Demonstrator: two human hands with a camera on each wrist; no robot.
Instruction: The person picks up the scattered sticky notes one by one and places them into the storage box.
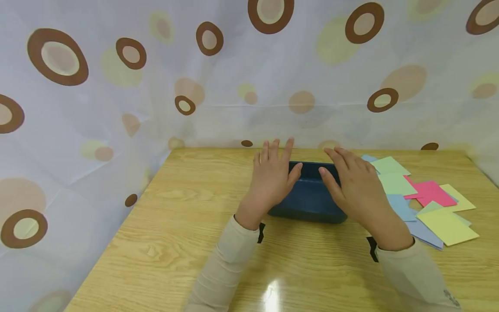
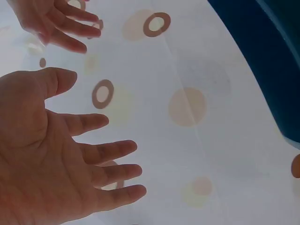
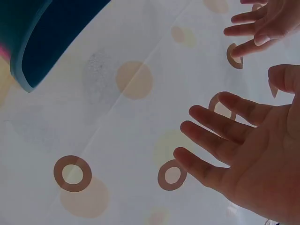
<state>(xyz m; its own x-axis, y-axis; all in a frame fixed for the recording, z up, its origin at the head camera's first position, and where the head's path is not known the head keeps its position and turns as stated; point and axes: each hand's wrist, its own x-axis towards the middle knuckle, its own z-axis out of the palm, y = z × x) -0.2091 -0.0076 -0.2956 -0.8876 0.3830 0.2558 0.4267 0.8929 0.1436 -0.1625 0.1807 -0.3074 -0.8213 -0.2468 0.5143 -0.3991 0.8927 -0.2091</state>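
A dark blue rectangular bin (image 1: 312,199) sits on the wooden table, its inside facing up toward the head view. My left hand (image 1: 270,177) is over its left side with the fingers spread and straight. Over the bin's right side is my right hand (image 1: 356,190), fingers extended and thumb apart. Neither hand holds anything. In the left wrist view the left palm (image 2: 47,150) faces the camera, and the bin's edge (image 2: 262,70) shows at upper right. The right wrist view has the right palm (image 3: 262,145) bare, with the bin's rim (image 3: 28,70) at upper left.
Loose sticky notes in green, blue, pink and yellow (image 1: 448,225) lie scattered right of the bin. Two black tape marks (image 1: 260,233) are on the wooden table (image 1: 163,242) near the wrists. A patterned curtain (image 1: 234,78) hangs behind and at the left.
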